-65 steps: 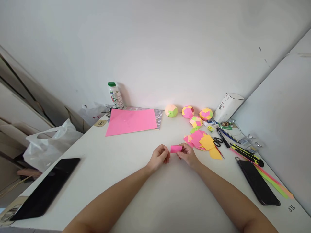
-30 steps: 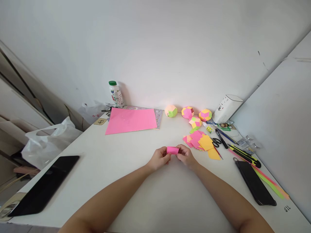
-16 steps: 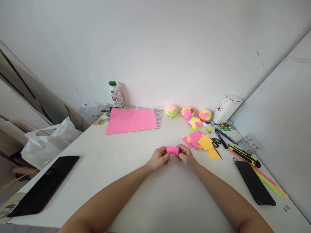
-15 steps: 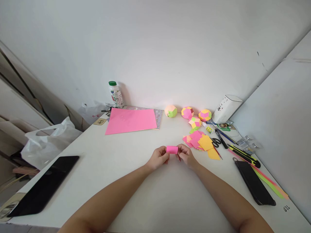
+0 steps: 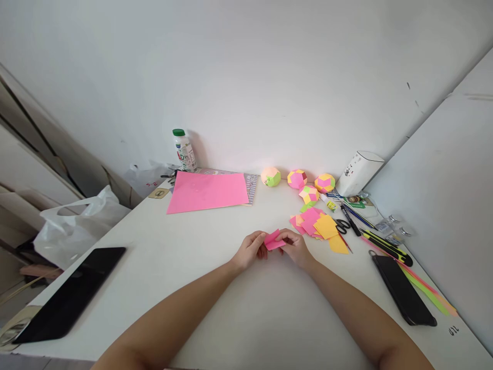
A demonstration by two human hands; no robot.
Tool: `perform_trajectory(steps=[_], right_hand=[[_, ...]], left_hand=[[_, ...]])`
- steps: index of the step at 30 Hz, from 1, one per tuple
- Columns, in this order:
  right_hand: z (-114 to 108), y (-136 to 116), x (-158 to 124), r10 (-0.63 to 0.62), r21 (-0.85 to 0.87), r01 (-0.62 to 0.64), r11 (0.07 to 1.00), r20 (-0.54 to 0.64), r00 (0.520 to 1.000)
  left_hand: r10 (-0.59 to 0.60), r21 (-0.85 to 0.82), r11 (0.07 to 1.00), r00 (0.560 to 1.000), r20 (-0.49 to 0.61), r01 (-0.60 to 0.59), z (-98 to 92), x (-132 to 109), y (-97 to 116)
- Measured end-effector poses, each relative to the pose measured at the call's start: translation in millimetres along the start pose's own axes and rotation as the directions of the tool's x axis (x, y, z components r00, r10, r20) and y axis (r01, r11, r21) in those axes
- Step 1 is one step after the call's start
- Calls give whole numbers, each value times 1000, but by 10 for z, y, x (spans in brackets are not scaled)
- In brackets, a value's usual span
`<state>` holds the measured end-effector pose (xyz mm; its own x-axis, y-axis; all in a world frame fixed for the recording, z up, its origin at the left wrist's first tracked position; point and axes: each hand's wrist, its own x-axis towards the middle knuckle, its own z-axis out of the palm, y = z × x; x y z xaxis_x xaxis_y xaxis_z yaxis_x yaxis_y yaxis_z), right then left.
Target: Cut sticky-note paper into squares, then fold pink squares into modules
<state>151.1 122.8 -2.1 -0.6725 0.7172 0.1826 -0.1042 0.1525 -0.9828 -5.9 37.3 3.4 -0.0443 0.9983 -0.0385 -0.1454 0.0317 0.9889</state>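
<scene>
A small piece of folded pink paper [image 5: 274,243] is held between both hands above the white table. My left hand [image 5: 251,250] pinches its left end, thumb on top. From the right, my right hand [image 5: 296,246] grips the other end with its fingers closed. The paper stands partly opened along a crease, tilted up to the right. Just beyond my right hand lies a loose pile of pink and yellow paper pieces [image 5: 314,223], with black-handled scissors [image 5: 342,226] at its right edge.
Several multicoloured paper balls [image 5: 297,179] sit near the wall. Pink sheets [image 5: 210,191] lie at back left beside a green-capped bottle [image 5: 184,151]. A black tablet-like slab [image 5: 73,295] rests on the left, a utility knife [image 5: 387,246] and black pouch [image 5: 404,290] on the right.
The folded pink paper has turned from a flat, level strip to a tilted, partly opened fold. My fingers have shifted on its ends; the other things stay put.
</scene>
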Motion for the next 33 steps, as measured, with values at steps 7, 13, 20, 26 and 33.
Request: perform_trajectory(steps=[7,13,20,26,33], right_hand=[[-4,23,-4,-69,-39,68,997,-40,997],[2,46,-9,-67,-48,66,997,-19,998],[17,46,-20,-104,-75,107,991,51,993],[20,4,-26,-76,-96,80,992,47,996],[37,-70,-21,-59,-95,56,994,-29,998]], left_hand=[[-17,21,1000,1000,19,16,-6,10,-31],[-72,76,994,996,-46,75,20,49,-48],[-54,32,998,994,-98,58,19,71,-63],[-64,13,998,995,-83,65,21,79,-84],[-45,38,998,998,34,43,0,34,-27]])
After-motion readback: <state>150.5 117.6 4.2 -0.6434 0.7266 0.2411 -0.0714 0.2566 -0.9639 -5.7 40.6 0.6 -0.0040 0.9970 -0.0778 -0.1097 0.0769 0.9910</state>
